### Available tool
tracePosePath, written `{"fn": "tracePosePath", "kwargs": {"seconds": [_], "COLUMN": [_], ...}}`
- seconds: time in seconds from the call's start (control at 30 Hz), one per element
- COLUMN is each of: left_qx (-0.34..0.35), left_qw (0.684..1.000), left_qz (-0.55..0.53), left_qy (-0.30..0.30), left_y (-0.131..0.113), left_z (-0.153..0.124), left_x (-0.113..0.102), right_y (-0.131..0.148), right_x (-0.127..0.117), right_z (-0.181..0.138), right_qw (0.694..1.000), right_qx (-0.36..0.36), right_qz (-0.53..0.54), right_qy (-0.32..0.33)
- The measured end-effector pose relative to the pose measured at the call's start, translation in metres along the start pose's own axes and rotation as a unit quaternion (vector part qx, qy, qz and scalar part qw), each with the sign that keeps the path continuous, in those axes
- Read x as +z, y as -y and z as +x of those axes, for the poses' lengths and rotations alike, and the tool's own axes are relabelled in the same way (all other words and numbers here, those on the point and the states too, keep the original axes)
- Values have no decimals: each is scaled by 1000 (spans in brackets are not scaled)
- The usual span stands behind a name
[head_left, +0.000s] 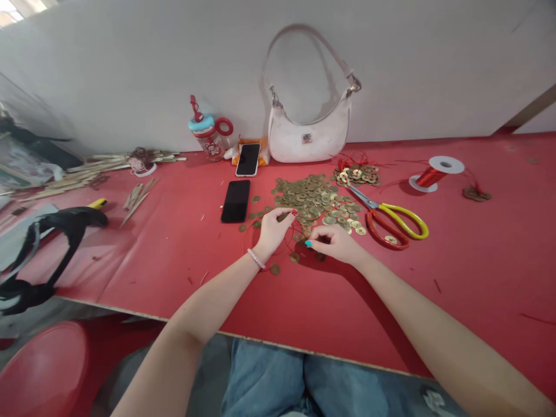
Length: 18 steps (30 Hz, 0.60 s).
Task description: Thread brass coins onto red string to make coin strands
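A loose pile of brass-coloured coins with holes [304, 194] lies in front of my hands. My left hand [273, 231], with a beaded bracelet at the wrist, pinches a thin red cord [287, 242] at the pile's near edge. To the right and slightly nearer, my right hand [336, 243] is closed, thumb and finger pressed together on the red cord; whether a coin is also in that pinch is hidden. Several single coins, such as one coin [275, 269], lie on the red tabletop around and below the hands.
Scissors [386, 217] with red and yellow handles lie right of the pile, near a spool of red cord [436, 174] and corded coins [358, 174]. Two phones [236, 201], a cup [211, 136] and a white handbag [309, 136] stand behind. A black strap [65, 231] lies left.
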<state>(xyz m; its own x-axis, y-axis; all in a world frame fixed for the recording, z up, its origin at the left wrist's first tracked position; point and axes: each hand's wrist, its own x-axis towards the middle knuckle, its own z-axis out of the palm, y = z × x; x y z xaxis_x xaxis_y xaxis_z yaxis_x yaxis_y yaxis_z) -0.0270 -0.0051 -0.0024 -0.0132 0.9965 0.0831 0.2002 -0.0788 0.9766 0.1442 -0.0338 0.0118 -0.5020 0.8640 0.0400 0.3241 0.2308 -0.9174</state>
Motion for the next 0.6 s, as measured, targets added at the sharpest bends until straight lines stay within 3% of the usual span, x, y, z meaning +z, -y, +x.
{"fn": "tracePosePath", "kwargs": {"seconds": [0.17, 0.6], "left_qx": [-17, 20], "left_qw": [1000, 999], "left_qz": [-24, 22], "left_qy": [4, 18], "left_y": [-2, -6], "left_z": [-1, -3], "left_x": [0, -1], "right_y": [-1, 2], "right_x": [0, 1], "right_z": [1, 0], "right_qw": [1000, 998], "right_qx": [-4, -22], "right_qz": [-18, -54], "right_qy": [4, 15]}}
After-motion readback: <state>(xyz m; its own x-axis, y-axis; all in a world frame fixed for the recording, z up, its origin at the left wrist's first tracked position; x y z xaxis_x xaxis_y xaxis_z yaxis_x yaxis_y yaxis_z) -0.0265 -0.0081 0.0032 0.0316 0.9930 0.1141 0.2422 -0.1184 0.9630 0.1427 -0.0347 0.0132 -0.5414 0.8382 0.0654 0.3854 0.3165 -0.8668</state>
